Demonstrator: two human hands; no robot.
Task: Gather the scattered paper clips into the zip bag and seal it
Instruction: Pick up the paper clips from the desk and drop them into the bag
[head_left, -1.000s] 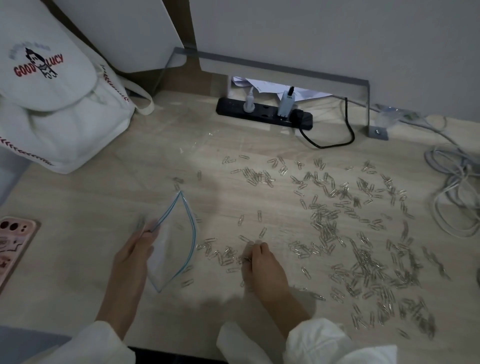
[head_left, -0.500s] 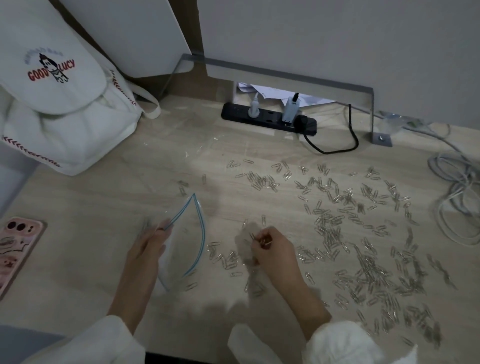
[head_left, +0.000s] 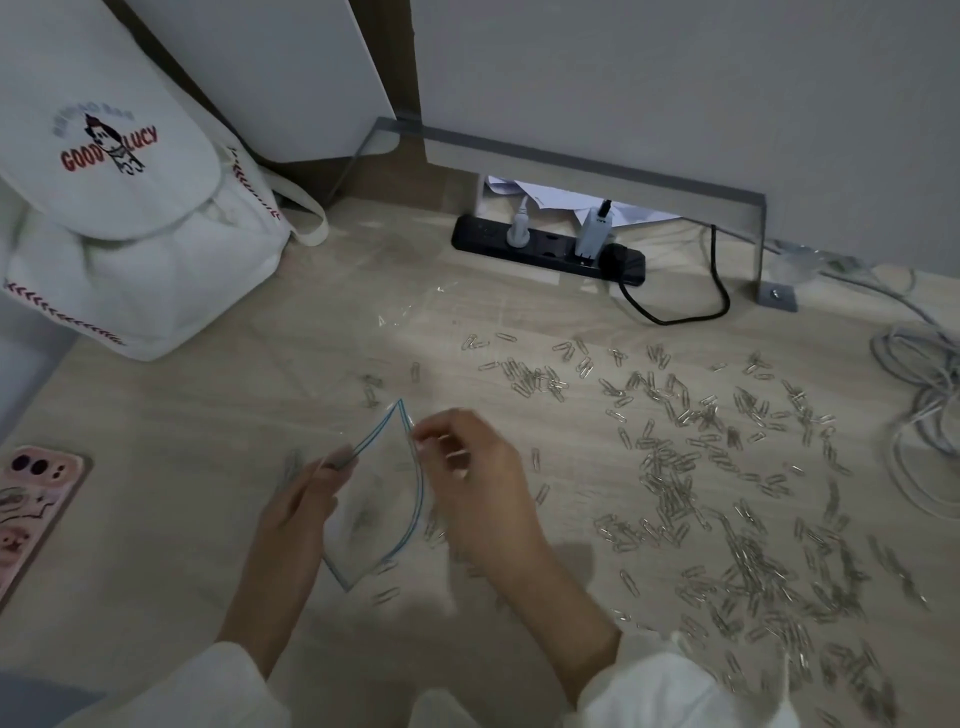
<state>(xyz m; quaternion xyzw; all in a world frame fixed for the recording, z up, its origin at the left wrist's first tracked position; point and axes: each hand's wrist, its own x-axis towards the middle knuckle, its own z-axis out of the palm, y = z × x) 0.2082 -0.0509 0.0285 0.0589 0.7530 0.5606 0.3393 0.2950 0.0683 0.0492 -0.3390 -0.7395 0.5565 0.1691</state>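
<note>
A clear zip bag with a blue zip strip is held with its mouth spread wide above the wooden desk. My left hand pinches the left lip of the bag. My right hand is at the right lip, fingers bunched over the mouth; it is blurred, and a few paper clips seem pinched in the fingertips. Some clips show as a dark patch inside the bag. Silver paper clips lie scattered in great number across the desk's middle and right, with a few beside the bag's bottom corner.
A white backpack stands at the back left. A pink phone lies at the left edge. A black power strip with plugs sits at the back by the wall, and coiled grey cables lie at the right edge.
My right hand lifted off the desk from a cluster of clips and moved left and up to the bag's mouth. My left hand kept holding the bag's lip.
</note>
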